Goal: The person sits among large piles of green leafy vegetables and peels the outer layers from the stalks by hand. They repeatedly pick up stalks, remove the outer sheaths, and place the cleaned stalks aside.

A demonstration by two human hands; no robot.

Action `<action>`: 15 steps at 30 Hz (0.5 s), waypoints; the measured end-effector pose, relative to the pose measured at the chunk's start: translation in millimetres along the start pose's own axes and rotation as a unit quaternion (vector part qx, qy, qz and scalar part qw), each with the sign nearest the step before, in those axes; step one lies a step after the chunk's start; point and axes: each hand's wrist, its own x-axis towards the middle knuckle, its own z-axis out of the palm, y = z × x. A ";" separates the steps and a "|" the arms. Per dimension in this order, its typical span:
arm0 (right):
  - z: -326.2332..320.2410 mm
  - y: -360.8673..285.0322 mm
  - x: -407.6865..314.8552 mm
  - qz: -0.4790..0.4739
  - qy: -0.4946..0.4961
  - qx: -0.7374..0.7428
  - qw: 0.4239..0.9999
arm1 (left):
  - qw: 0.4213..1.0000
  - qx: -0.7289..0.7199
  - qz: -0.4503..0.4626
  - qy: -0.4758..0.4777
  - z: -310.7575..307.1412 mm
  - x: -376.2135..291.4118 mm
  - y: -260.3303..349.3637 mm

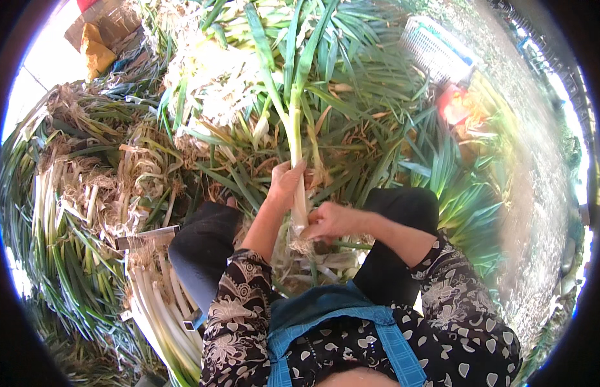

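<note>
My left hand (284, 183) is closed around the pale stalk of a large leek or Welsh onion (295, 130), held upright between my knees with its green leaves pointing away from me. Lower down, my right hand (331, 221) pinches at the white base just above the roots, fingers touching the outer skin there. Whether those fingers hold a loose strip of skin, I cannot tell. Beneath the roots, peeled skins and leaf scraps lie on the ground.
Peeled white stalks (157, 309) lie by a metal frame (147, 238) at left. Heaped unpeeled stalks (53, 227) are farther left, and leafy green ones (367, 111) ahead. A white plastic basket (437, 48) and a red-orange object (454, 104) stand at upper right.
</note>
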 end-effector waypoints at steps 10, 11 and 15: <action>-94.6 4.0 73.7 -0.009 0.262 0.447 0.856 | 0.977 -0.149 -0.150 0.021 13.7 -105.8 -80.3; -94.4 1.9 73.7 0.000 0.251 0.480 0.841 | 0.968 -0.192 -0.161 0.022 12.6 -112.4 -85.0; -88.3 -7.6 53.4 -0.106 0.142 0.487 0.855 | 0.963 0.220 -0.116 0.102 -23.0 -102.9 -64.7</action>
